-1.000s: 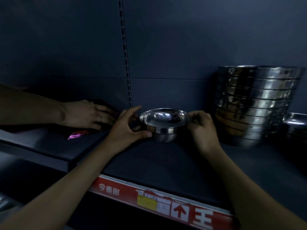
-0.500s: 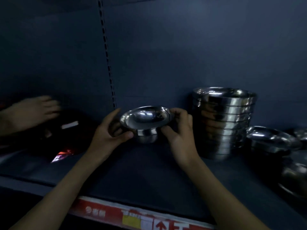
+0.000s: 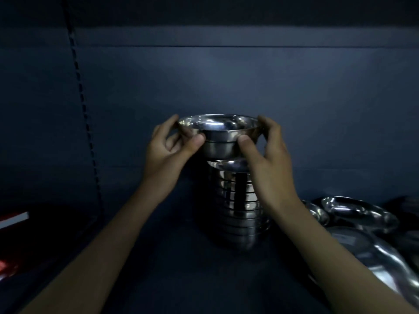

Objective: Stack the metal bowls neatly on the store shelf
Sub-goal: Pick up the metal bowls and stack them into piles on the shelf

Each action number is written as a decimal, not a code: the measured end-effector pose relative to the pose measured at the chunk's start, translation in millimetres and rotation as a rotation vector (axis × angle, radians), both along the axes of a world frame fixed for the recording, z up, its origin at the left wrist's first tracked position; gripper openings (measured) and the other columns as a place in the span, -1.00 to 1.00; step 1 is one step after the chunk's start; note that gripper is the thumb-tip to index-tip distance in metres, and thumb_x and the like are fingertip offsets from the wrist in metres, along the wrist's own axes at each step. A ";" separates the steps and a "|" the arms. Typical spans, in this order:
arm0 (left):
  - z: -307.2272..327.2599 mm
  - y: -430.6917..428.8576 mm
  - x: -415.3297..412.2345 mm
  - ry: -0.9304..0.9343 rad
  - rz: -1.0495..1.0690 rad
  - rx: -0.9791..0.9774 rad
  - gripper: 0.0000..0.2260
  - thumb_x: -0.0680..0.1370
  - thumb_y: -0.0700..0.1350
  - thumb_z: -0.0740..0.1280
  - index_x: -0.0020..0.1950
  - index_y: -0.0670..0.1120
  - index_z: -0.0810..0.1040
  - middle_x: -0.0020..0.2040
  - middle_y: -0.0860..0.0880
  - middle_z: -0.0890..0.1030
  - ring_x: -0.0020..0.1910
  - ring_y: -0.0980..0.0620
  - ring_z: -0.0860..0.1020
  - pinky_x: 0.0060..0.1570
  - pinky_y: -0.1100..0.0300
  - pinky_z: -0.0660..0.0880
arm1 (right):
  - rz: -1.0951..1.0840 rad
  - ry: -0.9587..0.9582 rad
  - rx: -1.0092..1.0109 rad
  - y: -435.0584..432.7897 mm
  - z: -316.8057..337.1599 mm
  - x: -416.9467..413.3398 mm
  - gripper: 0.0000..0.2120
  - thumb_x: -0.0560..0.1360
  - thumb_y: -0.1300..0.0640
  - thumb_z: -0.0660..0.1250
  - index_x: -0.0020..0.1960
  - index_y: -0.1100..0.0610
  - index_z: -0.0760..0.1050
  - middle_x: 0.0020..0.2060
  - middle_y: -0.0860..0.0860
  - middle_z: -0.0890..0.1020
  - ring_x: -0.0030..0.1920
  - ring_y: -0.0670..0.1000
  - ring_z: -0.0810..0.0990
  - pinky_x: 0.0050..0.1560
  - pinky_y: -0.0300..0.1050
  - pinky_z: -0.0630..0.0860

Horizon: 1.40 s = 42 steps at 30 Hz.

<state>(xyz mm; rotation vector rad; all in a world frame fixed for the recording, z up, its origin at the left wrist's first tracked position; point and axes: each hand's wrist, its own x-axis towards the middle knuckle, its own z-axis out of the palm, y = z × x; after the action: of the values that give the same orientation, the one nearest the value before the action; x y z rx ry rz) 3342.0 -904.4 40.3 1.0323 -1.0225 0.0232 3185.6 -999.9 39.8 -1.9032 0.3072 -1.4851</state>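
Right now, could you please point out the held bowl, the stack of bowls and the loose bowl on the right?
held bowl (image 3: 218,145): head view, front wall.
stack of bowls (image 3: 235,200): head view, front side.
loose bowl (image 3: 358,210): head view, inner surface.

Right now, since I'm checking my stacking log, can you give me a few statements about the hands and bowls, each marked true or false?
1. The left hand and right hand both grip the bowl. True.
2. The bowl is upside down. False: its opening faces up.
3. The bowl is held over the stack. True.
4. The loose bowls lie left of the stack. False: they lie to its right.
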 end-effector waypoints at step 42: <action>-92.7 -15.9 -137.7 -0.186 0.020 0.361 -0.64 0.42 0.16 0.29 0.22 0.28 0.50 0.15 0.12 0.59 0.14 0.22 0.57 0.09 0.32 0.48 | -0.295 0.190 0.121 1.2 -52.5 -180.9 -0.61 0.44 -0.01 0.30 0.26 -0.13 0.53 0.19 -0.14 0.57 0.22 -0.25 0.54 0.07 -0.32 0.52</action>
<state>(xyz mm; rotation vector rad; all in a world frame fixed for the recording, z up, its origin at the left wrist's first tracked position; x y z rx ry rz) 3204.3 -920.3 -52.4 1.3887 -1.2124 -0.0517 3004.7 -998.7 -12.7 -1.9654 0.7772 -1.4330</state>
